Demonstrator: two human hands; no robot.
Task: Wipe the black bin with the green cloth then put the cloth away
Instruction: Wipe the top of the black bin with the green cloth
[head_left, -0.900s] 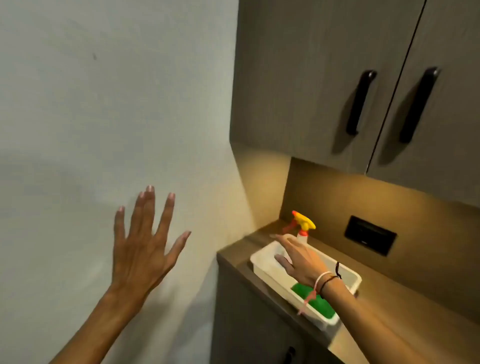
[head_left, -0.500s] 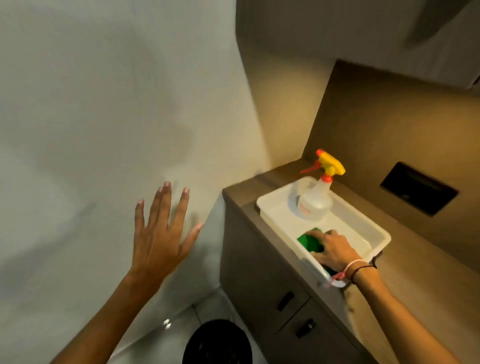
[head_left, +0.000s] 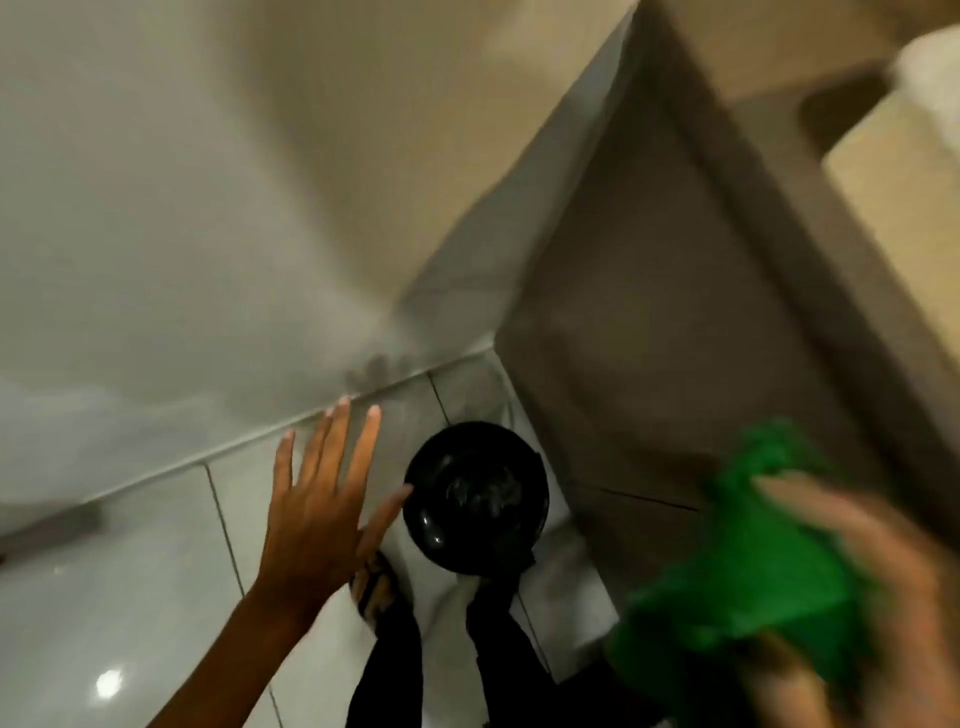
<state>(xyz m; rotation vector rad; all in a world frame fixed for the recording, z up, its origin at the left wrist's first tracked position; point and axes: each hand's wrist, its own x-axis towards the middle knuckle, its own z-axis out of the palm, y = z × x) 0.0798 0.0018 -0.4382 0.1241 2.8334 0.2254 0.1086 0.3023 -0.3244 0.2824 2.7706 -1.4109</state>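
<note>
**Two hands out, cloth on its way to the bin**

Two hands showed. The right hand (head_left: 852, 587), badly blurred, was closed round the crumpled, soft green cloth (head_left: 748, 561), held up right of the round, glossy black plastic bin (head_left: 475, 496). That bin stood on the pale tiled floor (head_left: 130, 561) near the wall corner, beside the brown cabinet (head_left: 649, 322). The left hand (head_left: 317, 512) hovered left of the bin, fingers spread, holding nothing. The cloth looked light and limp, best bunched in the palm; the bin's smooth rim would likely be slick and could tip, so steadying it at the rim seemed wise. No writing or labels could be read.
</note>
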